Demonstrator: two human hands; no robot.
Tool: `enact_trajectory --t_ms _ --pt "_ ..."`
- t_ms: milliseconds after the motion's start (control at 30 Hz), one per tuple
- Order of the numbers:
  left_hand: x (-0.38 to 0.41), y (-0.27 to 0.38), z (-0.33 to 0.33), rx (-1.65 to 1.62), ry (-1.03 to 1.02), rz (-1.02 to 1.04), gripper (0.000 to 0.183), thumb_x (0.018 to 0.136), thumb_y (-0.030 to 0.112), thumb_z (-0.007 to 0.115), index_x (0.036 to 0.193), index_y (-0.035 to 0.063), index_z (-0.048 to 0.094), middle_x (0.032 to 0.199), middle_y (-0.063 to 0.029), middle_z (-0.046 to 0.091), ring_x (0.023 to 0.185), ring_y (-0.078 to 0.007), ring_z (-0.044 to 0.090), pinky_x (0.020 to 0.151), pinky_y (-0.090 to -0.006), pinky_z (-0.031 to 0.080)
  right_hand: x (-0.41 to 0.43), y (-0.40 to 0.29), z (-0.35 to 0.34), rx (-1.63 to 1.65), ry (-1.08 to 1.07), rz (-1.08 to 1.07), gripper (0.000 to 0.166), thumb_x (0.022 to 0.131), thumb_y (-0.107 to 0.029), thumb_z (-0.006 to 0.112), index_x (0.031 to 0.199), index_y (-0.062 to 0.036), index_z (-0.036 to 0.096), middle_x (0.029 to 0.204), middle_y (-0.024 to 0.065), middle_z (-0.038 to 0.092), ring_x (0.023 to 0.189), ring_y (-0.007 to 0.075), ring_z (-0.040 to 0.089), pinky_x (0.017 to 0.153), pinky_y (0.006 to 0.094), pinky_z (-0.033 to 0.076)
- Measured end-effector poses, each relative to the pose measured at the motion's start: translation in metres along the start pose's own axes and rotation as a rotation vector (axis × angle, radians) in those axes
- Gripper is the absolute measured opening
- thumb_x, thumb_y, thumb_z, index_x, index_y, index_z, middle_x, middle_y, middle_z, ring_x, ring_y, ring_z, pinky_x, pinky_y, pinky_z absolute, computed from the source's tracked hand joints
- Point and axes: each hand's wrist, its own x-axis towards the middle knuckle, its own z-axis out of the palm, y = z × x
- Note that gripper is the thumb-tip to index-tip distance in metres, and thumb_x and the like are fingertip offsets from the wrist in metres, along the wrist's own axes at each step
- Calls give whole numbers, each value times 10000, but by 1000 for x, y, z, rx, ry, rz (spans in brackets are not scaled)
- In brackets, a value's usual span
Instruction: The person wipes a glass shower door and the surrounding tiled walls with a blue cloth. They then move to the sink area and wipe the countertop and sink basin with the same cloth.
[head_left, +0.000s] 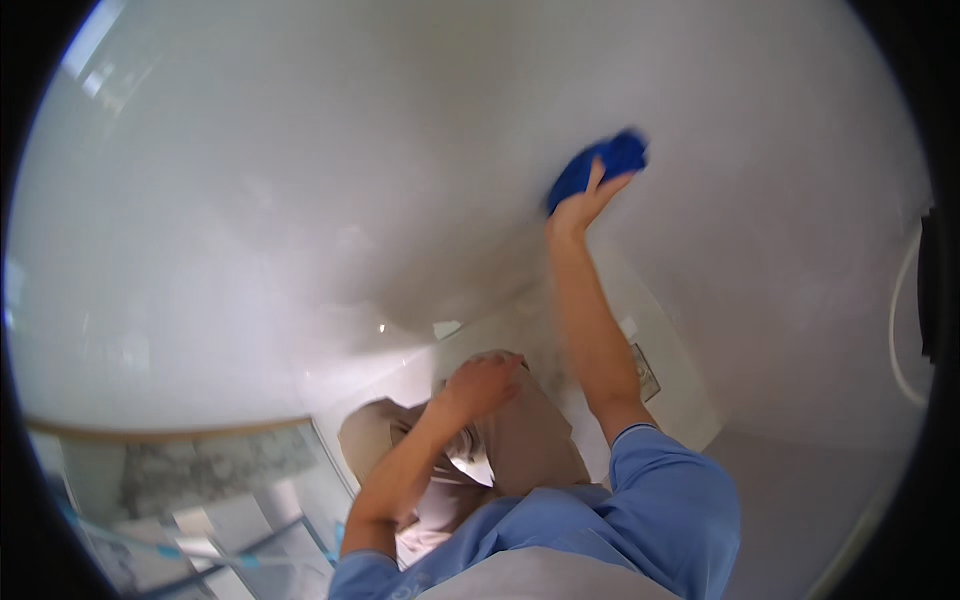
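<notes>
My right hand (589, 201) is stretched out and presses a blue cloth (596, 169) to a pale, glossy wall (420, 135). The cloth is bunched under my fingers, and its outer edge is slightly blurred. Over my bent knee, clad in beige trousers (529, 427), lies my left hand (484, 386), with nothing in it and its fingers somewhat apart. Below my right forearm, a square metal floor drain (646, 373) is set in the light floor.
At the lower left is a wood-edged opening or panel (180, 433), with bars bearing light-blue tape (251, 560) beyond it. A pale cord (894, 322) loops beside a dark object (928, 285) at the far right. Pale surfaces rise on the right.
</notes>
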Motion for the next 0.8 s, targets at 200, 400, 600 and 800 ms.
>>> enact_trajectory --t_ms 200,400,600,800 --pt "24 -46 5 -345 35 -65 575 978 303 615 1487 90 456 1317 -206 623 1130 -362 649 986 -440 513 -60 -100 73 -323 -754 -913 711 817 -94 765 1471 -75 488 1544 247 404 1387 448 425 1121 522 374" --pt "47 -87 53 -934 624 -315 654 992 277 640 1557 103 360 1405 -165 568 1168 -252 639 974 -367 519 -81 38 -29 -188 -1516 -1280 447 741 -109 788 1174 -215 745 1353 128 641 1243 387 607 1062 554 433" --pt "0 -91 105 -1042 1142 -425 945 909 241 778 1612 103 161 1568 -157 349 1311 -272 535 1059 -453 465 -170 31 -68 75 -1644 -233 556 805 137 561 1331 -37 614 1352 196 598 1268 364 581 1106 475 416" --pt "-77 -27 79 -943 1291 -526 588 883 193 788 1389 70 514 1337 -100 600 1269 -201 541 1078 -372 444 -231 -55 -63 224 -1976 294 494 918 -2 593 1409 -22 534 1332 156 622 1234 252 595 1079 368 438"
